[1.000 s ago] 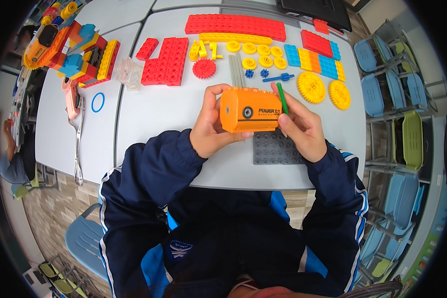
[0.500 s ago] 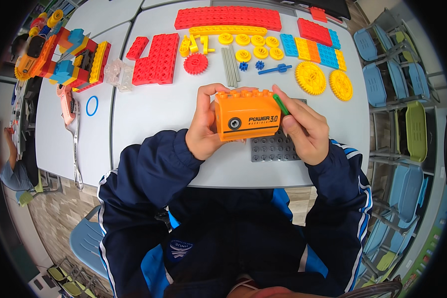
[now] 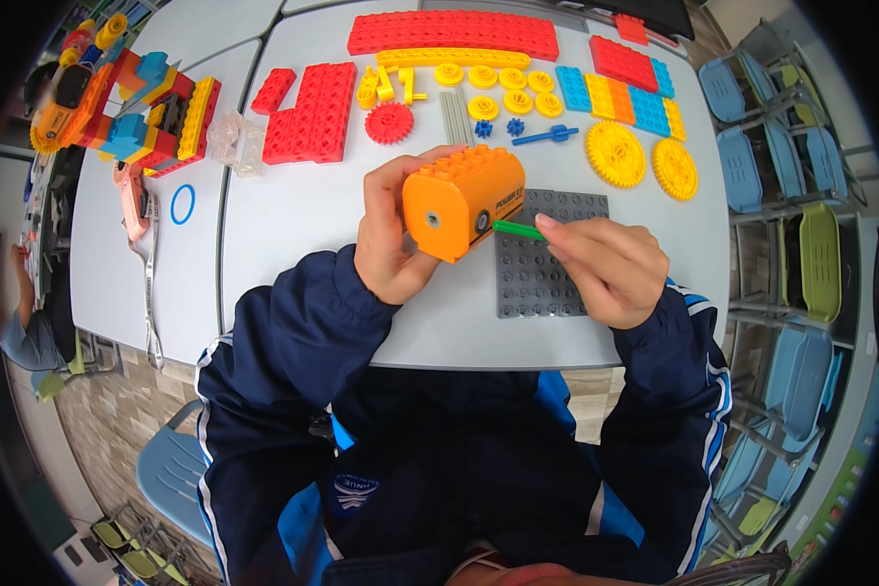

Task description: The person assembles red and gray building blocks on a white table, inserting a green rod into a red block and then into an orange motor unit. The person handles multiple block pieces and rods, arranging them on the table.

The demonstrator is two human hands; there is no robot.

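Observation:
My left hand (image 3: 393, 230) is closed around an orange motor block (image 3: 449, 200) with studs on top, held above the table. One end of the block, with a round socket, faces me, and another dark-ringed socket shows on its side. Between the thumb and fingers of my right hand (image 3: 610, 262) is a short green axle rod (image 3: 520, 230). Its free tip is at the side socket; whether it has entered cannot be made out. Below lies a dark grey studded baseplate (image 3: 547, 283), partly covered by my right hand.
Beyond my hands lie grey rods (image 3: 454, 117), a red gear (image 3: 389, 124), yellow wheels (image 3: 482, 107), a blue axle piece (image 3: 547, 135) and large yellow gears (image 3: 615, 154). Red bricks (image 3: 317, 112) lie left of these. A built brick model (image 3: 146, 117) and a blue ring (image 3: 183, 204) are further left.
The motor block has been turned so its end faces me more. My right hand has brought the green axle rod down and leftward from the block's upper right corner to its side socket.

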